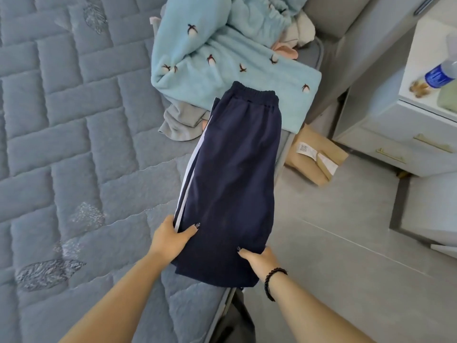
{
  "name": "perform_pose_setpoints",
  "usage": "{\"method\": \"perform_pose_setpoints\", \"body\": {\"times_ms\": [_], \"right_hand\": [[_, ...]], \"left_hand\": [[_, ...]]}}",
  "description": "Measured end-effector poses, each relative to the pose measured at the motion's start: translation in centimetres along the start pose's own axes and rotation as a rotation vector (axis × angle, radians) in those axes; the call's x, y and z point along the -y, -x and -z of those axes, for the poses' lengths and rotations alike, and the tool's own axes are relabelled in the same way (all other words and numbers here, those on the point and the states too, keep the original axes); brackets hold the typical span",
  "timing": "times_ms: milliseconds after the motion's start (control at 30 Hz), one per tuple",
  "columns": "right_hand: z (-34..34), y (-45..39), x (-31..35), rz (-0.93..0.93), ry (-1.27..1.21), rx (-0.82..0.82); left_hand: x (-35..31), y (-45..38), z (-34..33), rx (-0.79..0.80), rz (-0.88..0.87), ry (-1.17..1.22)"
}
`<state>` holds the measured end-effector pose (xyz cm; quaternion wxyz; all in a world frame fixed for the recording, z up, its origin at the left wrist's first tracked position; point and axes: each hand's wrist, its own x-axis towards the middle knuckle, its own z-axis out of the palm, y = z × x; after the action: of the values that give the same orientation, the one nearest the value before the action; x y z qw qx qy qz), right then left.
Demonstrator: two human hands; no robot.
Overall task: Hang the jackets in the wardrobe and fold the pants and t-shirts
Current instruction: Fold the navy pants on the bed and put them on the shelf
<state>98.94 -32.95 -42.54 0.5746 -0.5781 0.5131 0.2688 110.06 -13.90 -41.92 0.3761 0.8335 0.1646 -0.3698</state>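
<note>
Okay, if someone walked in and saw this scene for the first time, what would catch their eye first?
Probably the navy pants with white side stripes, stretched along the edge of the quilted blue-grey bed, with the left hand and right hand gripping their near end. Next, the fluffy light-blue garment with small dark motifs, heaped on the bed beyond the waistband. On the floor to the right lies a brown parcel.

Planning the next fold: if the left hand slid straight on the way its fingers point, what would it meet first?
Probably just more of the navy pants that the left hand already grips at their striped edge.
</note>
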Motion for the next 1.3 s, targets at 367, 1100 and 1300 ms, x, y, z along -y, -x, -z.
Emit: {"method": "perform_pose_setpoints", "body": {"times_ms": [367,1100,1300], "right_hand": [[2.2,2.7,-3.8,-0.101,-0.180,0.050],[11.5,-2.4,25.6,0.315,-0.505,-0.075],[8.4,-6.1,18.4,0.224,-0.073,-0.121]], "left_hand": [[1.2,4.4,-0.3,0.246,0.159,0.287],[-25.5,-6.0,3.2,0.034,-0.244,0.487],[-18.5,-9.2,-0.1,-0.059,-0.191,-0.037]]}}
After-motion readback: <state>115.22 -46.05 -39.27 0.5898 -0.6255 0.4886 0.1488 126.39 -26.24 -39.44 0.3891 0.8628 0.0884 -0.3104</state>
